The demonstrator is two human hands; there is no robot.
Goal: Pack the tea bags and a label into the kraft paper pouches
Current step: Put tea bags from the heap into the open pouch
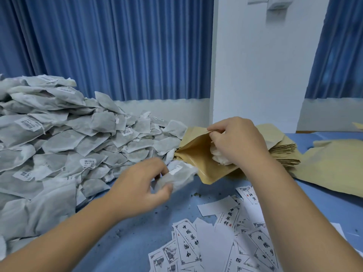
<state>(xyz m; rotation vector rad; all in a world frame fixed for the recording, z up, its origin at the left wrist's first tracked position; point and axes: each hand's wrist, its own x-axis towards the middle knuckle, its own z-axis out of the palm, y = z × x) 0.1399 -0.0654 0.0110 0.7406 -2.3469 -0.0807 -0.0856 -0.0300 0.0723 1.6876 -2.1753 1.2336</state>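
Right hand (pixel 237 142) pinching the upper lip of a kraft pouch (pixel 198 160) open above the pouch stack (pixel 282 152), grip closed on that paper edge, with white tea bags (pixel 219 157) already bunched in the mouth. Left hand (pixel 139 185) closed on another tea bag (pixel 176 177), motion-blurred, held just beside the pouch's lower corner and above the blue table (pixel 137 238). Big heap of tea bags (pixel 59 142) piled at left, touching the stack's near end; loose printed labels (pixel 225 242) scattered in front. Likely trouble: a slipped pinch letting the mouth fall shut, so the incoming bag crumples against the lip or drops to the table; bags already bunched at the opening blocking the way and pushing back out; a tag string snagging on the edge; thin filter paper tearing and spilling leaf, as the dark crumbs (pixel 196 195) on the table suggest can happen. Possible too that the label gets forgotten, none being visible in the pouch. Hard to judge: number of bags inside, hidden by the fingers and pouch wall; exact finger placement on the held bag, lost to blur; pouch bottom, tucked behind the left hand's bag; heap cut off at the left edge, labels at the bottom.
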